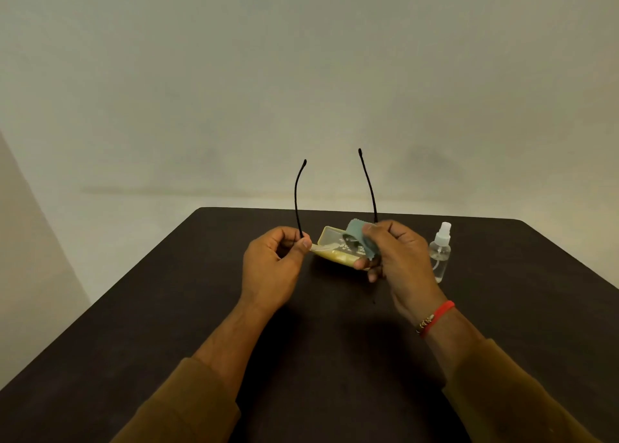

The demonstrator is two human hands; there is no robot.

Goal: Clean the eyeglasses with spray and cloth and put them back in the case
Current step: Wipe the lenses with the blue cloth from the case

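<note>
Brown sleeves (187, 402) sit lowest in view, and both hands reach out of them over the desk (167, 308). The eyeglasses (296, 201) are held in the air just this side of the case (331, 241), temples open and pointing away. The left hand (274, 265) has its grip pinched on the frame at one hinge. The right hand (398, 258) grips the grey-blue cloth (356, 233) folded over the other lens (the lens itself is hidden). Wiping looks under way, though I cannot tell whether spray has gone on. The case looks open; the spray bottle (440, 251) stands upright to its right, apart. Left to do, I judge: finish the lenses, fold the temples, lay the glasses in the case and shut it.
</note>
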